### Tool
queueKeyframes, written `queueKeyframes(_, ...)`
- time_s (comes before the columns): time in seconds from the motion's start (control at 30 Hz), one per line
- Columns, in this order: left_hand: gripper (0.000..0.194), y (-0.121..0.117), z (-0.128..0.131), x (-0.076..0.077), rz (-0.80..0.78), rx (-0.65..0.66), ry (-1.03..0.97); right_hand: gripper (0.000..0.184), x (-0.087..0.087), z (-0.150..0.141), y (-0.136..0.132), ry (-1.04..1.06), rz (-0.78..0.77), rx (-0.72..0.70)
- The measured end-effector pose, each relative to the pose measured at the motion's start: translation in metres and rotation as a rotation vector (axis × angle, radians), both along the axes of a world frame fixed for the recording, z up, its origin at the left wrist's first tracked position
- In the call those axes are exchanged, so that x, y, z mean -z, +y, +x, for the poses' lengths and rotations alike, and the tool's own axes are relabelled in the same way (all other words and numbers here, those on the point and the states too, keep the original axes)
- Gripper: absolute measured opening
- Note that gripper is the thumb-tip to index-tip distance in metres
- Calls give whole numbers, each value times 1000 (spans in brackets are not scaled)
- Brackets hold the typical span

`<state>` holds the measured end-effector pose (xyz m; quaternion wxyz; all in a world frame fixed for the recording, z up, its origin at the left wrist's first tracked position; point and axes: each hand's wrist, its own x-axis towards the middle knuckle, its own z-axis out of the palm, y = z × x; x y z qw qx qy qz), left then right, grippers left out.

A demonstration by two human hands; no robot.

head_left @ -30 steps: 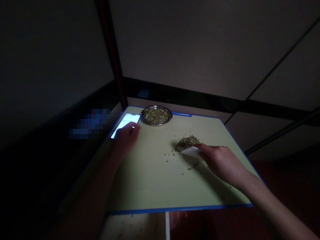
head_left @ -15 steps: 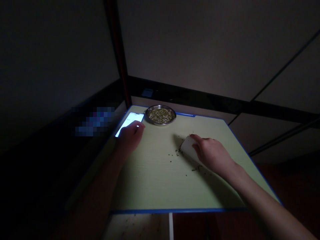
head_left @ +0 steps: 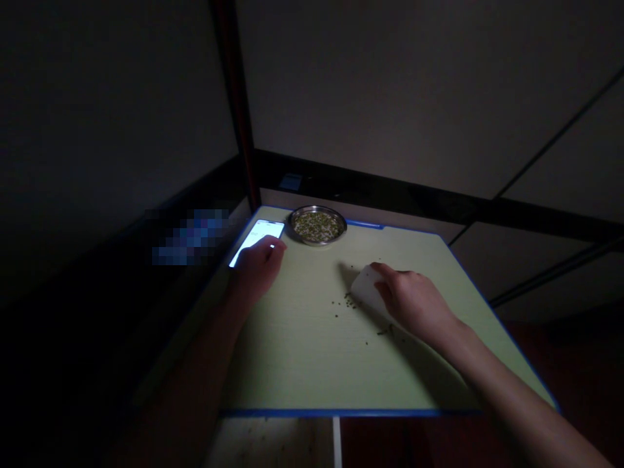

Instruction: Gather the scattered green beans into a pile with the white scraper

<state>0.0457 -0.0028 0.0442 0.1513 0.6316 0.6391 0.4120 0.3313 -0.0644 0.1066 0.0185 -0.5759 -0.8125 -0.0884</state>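
My right hand (head_left: pixel 414 299) is closed on a white paper-like piece (head_left: pixel 366 286), tilted low over the table; its exact kind is unclear in the dim light. Small dark seeds (head_left: pixel 349 301) lie scattered at its left edge, with a few specks nearer to me. Over the lower part of a lit phone (head_left: pixel 263 229) is my left hand (head_left: pixel 260 263), its fingers curled in; whether anything is inside them is hidden. Beyond the phone, a round steel dish (head_left: pixel 317 243) holds a layer of greenish seeds.
The pale green table (head_left: pixel 302 364) has a blue edge and stands in a dark corner against panelled walls. A blue strip (head_left: pixel 364 225) runs along its back edge. Below the front edge a pale surface (head_left: pixel 277 442) with dark specks shows.
The whole view has shifted slightly, so everything sits a little further right. Both hands keep nearly the same place; some seeds at the white piece's left edge lie differently.
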Motion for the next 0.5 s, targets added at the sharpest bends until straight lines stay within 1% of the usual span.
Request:
queueKeyframes(0.07, 32, 0, 0, 0, 2, -2, 2, 40, -2, -3, -3, 7, -9, -27)
queueKeyframes(0.17, 31, 1, -1, 3, 12, -8, 1, 39, -16, 4, -7, 17, 3, -39)
queueKeyframes(0.23, 32, 1, -1, 4, 19, -7, 3, 38, -27, 18, -10, 14, 15, -24)
queueKeyframes(0.33, 33, 1, -1, 3, 17, -3, 9, 32, -39, 46, -12, -16, -39, -66)
queueKeyframes(0.43, 33, 0, 0, 1, 0, -7, -8, 30, -44, 70, -10, -55, -56, -87)
queueKeyframes(0.5, 33, 0, 0, 1, -23, -15, -50, 30, -44, 80, -7, -46, -51, -83)
